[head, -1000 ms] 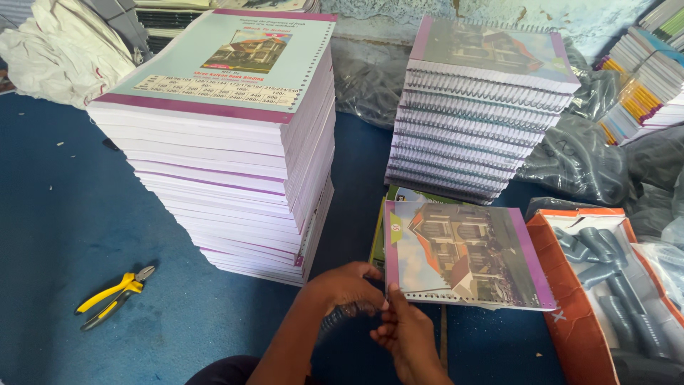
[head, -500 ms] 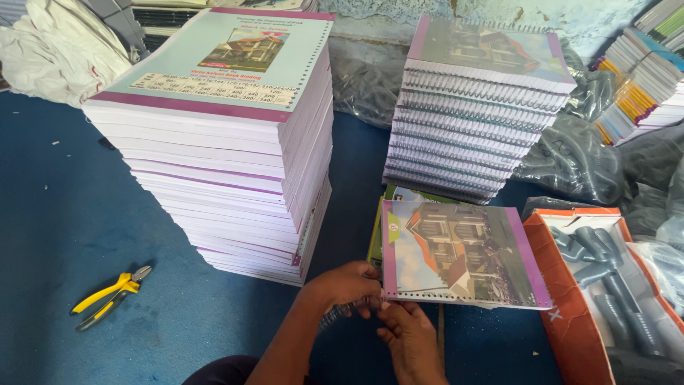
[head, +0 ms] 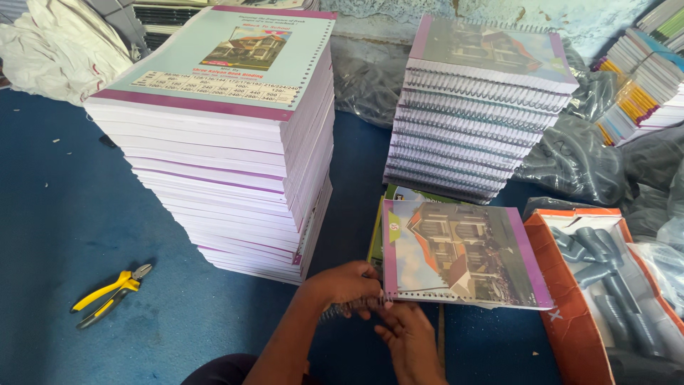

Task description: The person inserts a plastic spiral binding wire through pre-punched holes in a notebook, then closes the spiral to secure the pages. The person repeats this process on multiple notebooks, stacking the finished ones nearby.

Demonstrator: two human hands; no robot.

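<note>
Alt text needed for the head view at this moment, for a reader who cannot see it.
Two bare hands, left hand and right hand, work a wire spiral at the punched edge of a notebook with a house-picture cover, on a blue surface. Behind stand an unbound stack and a spiral-bound stack; yellow-handled pliers lie left.

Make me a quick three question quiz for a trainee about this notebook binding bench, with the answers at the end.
1. True or false: the yellow-handled pliers are in the left hand.
2. Which stack already has spiral wire along its edges? A) the tall left stack B) the right stack
3. What are both hands working on?

Key
1. False: the pliers lie on the blue floor, apart from both hands.
2. B.
3. The punched edge of the notebook with the house cover; the left hand grips its corner, the right hand is just below at the wire coil.
</note>
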